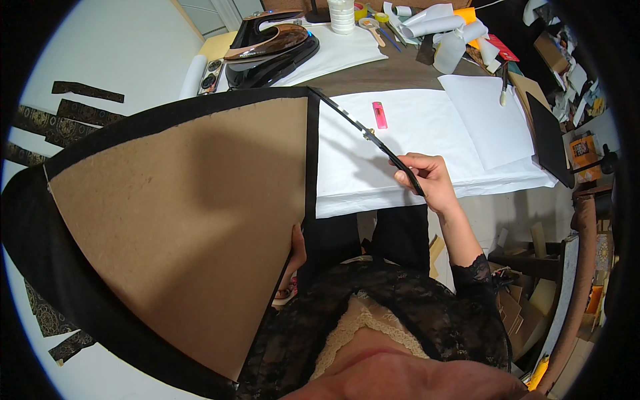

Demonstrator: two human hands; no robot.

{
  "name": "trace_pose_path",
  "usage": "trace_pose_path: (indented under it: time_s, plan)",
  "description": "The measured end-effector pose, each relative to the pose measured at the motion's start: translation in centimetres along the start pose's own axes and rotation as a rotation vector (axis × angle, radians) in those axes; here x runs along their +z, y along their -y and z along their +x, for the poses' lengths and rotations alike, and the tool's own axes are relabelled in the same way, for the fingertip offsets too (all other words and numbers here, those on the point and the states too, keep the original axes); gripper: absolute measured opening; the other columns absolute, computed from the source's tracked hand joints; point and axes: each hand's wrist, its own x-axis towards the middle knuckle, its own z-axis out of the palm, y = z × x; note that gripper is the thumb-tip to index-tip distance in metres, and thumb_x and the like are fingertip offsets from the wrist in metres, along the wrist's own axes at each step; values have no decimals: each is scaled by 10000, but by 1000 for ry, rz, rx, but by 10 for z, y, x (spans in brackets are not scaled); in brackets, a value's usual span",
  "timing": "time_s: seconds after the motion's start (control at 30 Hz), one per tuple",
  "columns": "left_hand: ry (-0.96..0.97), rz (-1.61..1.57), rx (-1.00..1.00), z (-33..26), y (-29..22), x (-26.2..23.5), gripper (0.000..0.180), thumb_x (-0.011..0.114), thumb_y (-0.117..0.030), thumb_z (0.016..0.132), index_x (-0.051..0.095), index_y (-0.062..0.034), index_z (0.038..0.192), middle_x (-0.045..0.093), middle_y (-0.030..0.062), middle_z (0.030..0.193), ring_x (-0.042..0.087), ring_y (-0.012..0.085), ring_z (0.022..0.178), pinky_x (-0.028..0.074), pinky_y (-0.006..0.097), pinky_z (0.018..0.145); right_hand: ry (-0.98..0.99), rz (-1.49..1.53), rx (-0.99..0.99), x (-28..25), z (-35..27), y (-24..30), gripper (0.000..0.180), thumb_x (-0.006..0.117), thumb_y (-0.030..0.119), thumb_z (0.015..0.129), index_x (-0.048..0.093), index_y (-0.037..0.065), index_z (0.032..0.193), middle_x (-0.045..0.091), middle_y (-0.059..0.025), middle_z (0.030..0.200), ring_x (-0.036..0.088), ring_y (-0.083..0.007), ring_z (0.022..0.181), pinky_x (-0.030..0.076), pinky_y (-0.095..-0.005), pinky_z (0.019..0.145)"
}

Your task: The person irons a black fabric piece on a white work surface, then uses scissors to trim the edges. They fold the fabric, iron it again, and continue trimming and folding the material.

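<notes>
A big brown fan-shaped board [193,200], its edges bordered by black fabric [160,110], fills the left and middle of the view. My left hand [297,250] grips its right edge near my lap, thumb on the front and most of the fingers hidden behind. In my right hand [432,183] is a pair of scissors [371,135] with black handles. The blades slant up to the left, and their tips meet the fabric at the board's upper right corner. Behind the scissors, a pink lighter [379,115] lies on the white-covered table [347,180].
At the back stand an iron on its base [273,57], a white bottle [342,17] and a translucent bottle [450,52] beside rolled papers [433,23]. White sheets [490,123] and a brush [504,90] lie to the right. Patterned dark strips [87,113] hang at the left.
</notes>
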Motion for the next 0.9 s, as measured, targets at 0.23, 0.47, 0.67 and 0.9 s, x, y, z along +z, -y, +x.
trace_pose_path:
  time_s: [0.23,0.47,0.67,0.9]
  plan:
    - [-19,-50,53,2,-2,3,325,644,-238,952,670,-18,1190,700,144,1151,679,278,1014,524,329,849,-1,12,15,0,-1,2,288,843,106,788,759,7,1045,599,45,737,438,-50,649,354,-215,587]
    - [-1,-94,-3,-3,4,6,339,623,-252,968,658,-17,1210,696,146,1165,673,279,1030,519,326,860,-5,10,11,0,-1,-3,296,846,114,788,756,4,1048,618,40,746,465,-36,657,356,-206,579]
    - [31,-42,4,-3,2,2,330,615,-239,976,657,-5,1205,698,145,1159,675,280,1024,517,328,860,-67,67,-40,-2,-1,-3,289,835,82,791,749,-11,1052,604,31,762,442,-23,648,308,-191,539]
    - [139,-249,-54,-14,14,25,357,619,-182,972,571,8,1270,656,84,1202,641,200,1075,517,297,903,-210,-145,-321,-24,-11,-18,331,837,22,764,731,-36,1072,539,30,747,433,-29,621,313,-188,527]
